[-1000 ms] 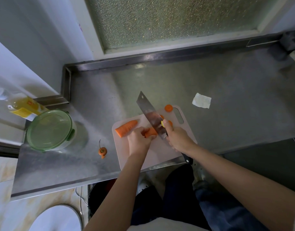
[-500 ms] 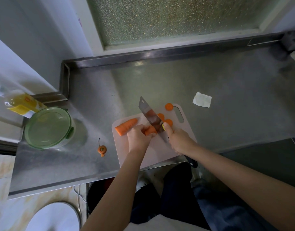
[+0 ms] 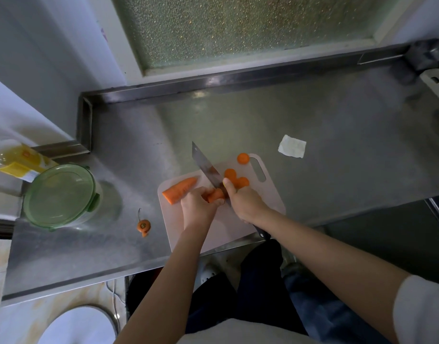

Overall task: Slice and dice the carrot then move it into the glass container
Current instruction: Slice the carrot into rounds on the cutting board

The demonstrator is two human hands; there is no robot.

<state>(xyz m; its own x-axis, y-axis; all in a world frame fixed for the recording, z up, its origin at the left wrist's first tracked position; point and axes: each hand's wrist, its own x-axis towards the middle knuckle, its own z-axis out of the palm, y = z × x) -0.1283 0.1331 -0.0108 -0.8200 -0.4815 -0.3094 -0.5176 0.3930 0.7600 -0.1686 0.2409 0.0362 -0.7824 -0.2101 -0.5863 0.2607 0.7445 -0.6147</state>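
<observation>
On a pale pink cutting board [image 3: 268, 202] lie two carrot pieces. My left hand [image 3: 198, 207] grips the shorter carrot piece [image 3: 214, 195]. A longer tapered carrot piece [image 3: 180, 190] lies loose to its left. My right hand [image 3: 243, 201] grips the knife [image 3: 208, 173], whose blade stands against the held piece's right end. Three round carrot slices [image 3: 235, 179] lie right of the blade. The glass container [image 3: 61, 194] with a green lid stands at the counter's left.
A cut carrot top [image 3: 143, 225] lies on the steel counter [image 3: 337, 145] left of the board. A folded white paper [image 3: 292, 146] lies behind the board. A yellow bottle [image 3: 17, 161] lies at the far left. The counter's front edge runs just under the board.
The knife has come down and moved left along the carrot piece. One more slice lies right of the blade. My left hand has stayed on the piece.
</observation>
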